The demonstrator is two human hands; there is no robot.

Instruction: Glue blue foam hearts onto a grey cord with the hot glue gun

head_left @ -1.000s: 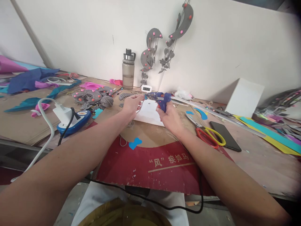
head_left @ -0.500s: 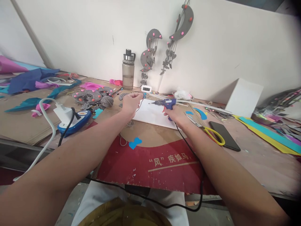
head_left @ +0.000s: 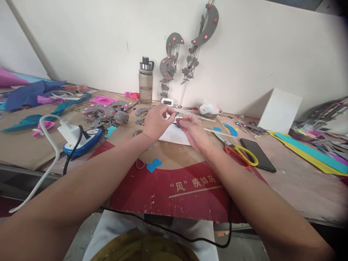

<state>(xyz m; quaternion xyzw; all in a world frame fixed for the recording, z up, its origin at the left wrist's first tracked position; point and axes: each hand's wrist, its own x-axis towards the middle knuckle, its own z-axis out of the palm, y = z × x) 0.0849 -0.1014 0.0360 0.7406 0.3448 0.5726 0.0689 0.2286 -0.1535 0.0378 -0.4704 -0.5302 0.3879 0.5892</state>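
Observation:
My left hand (head_left: 161, 121) is closed in a pinch above a white board (head_left: 174, 135). A small blue piece (head_left: 177, 113) shows at its fingertips; most of it is hidden. Close beside it, my right hand (head_left: 192, 129) has thumb and fingers bent together at the same spot, and what they hold cannot be made out. Something dark lies just below the right fingertips, too covered to name. The glue gun is not clearly visible, though a black cord (head_left: 190, 237) loops below the table edge. A blue paper cutout (head_left: 154, 165) lies nearer on the red-printed cardboard (head_left: 163, 195).
Scissors (head_left: 241, 154) and a phone (head_left: 257, 155) lie to the right. On the left are a blue power strip (head_left: 81, 145), grey yarn (head_left: 121, 117) and crumpled coloured paper. A water bottle (head_left: 146, 83) stands at the back, near hanging grey moon ornaments (head_left: 205, 27).
My right hand has let go of the blue glue gun and moved left to meet my left hand. The left hand, still pinching, has shifted slightly right. The view has turned slightly.

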